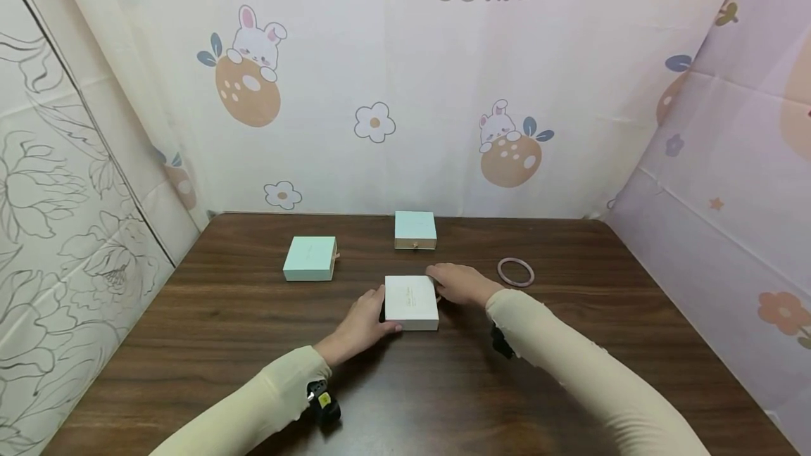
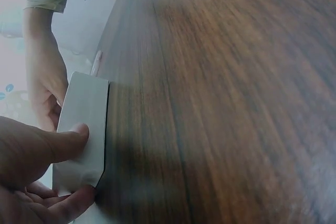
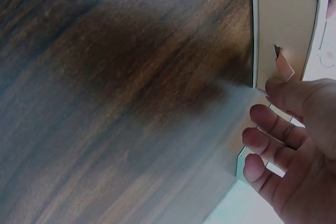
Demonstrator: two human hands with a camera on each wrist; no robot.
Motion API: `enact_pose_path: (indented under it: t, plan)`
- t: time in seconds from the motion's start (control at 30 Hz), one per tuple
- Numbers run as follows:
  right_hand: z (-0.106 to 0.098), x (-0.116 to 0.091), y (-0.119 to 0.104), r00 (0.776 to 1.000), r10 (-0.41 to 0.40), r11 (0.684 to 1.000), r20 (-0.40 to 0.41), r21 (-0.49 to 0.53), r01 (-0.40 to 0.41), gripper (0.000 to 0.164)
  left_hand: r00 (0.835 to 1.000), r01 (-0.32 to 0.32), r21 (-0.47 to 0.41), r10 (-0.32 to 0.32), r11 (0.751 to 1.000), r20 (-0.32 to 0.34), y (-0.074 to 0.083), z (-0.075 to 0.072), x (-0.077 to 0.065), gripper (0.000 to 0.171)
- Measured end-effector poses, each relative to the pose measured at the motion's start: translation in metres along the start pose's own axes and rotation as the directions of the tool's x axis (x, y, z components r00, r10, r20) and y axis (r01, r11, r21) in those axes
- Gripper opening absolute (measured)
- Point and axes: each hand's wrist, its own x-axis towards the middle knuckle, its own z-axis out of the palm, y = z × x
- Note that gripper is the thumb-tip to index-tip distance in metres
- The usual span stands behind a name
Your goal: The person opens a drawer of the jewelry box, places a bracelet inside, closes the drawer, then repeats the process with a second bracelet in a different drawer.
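Observation:
A white square drawer-type gift box [image 1: 412, 301] lies on the table between both hands. My left hand [image 1: 361, 322] grips its left end, the thumb along the front side. In the left wrist view, the left thumb and a fingertip press on the box's pale side [image 2: 84, 124]. At the box's right end is my right hand [image 1: 462, 283]. In the right wrist view, its thumb touches the lower corner of the beige drawer front [image 3: 286, 19], just below a small ribbon tab [image 3: 285, 65]. The other visible fingers are loosely bent, with nothing between them; the index finger is mostly hidden.
Behind the white box stands a mint-green box [image 1: 415, 229] with its tab facing forward. Another mint-green box [image 1: 310, 259] lies to the left, its tab pointing right. A pinkish ring [image 1: 516, 272] lies beyond the right wrist. Printed curtains [image 1: 380, 55] hang at the table's back edge.

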Motion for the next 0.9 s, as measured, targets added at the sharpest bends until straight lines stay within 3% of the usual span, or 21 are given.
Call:
enact_pose_path:
  t: [0.37,0.67,0.9]
  plan:
    - [-0.0003,-0.0001,-0.0005,1.0,-0.003,1.0,0.009,0.008,0.003,0.011,1.0,-0.018,-0.016,0.018,1.0,-0.021,0.0014,0.0014,-0.0008,0.056]
    - [-0.0009,-0.0012,-0.0007,1.0,0.025,1.0,0.015,0.019,-0.025,0.011,1.0,-0.002,-0.019,0.001,1.0,-0.015,0.0027,0.0,-0.0007,0.056]
    - [-0.0035,-0.0043,-0.0018,0.999,0.032,0.999,0.009,0.043,-0.032,0.01,0.999,-0.027,-0.02,0.027,0.999,-0.022,-0.0001,-0.0011,0.001,0.06]
